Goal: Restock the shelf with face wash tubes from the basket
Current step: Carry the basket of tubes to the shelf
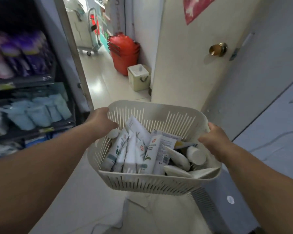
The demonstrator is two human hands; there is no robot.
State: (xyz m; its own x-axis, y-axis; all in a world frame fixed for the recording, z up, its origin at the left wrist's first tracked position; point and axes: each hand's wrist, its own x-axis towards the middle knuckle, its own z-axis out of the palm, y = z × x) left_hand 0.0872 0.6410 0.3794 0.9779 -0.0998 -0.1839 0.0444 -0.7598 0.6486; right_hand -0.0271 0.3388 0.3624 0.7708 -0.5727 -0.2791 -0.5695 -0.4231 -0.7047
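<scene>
From the head camera, a cream plastic basket point(152, 181) sits in the middle of the picture, held up in the air above the pale shiny floor point(98, 78). It has rounded corners and thin slits cut up and down in its walls.

The left hand point(100, 120) is at 9 o'clock on the basket. Its fingers curl over the rim and grip it, with the fingertips inside. The right hand point(213, 141) is at 3 o'clock on the basket. Its fingers wrap tight around that rim too. Both arms are bare.

Inside the basket is a pile of face wash tubes point(149, 154). They are smooth and white, flat at one end and round at the cap end. Some have green leaf pictures and a small red mark. Most stand leaning on the left side of the basket; a few lie flat toward 4 o'clock, with one round white cap point(196, 155) pointing up.

At 9 o'clock in the picture is a dark shelf point(32, 78) with blurry soft packs, purple ones up high and light blue ones lower down.

At 12 o'clock stands a stack of red buckets point(125, 53), and just beside it a small cream box point(139, 76). At 2 o'clock a cream door point(193, 65) has a round, shiny brass knob point(217, 49).
</scene>
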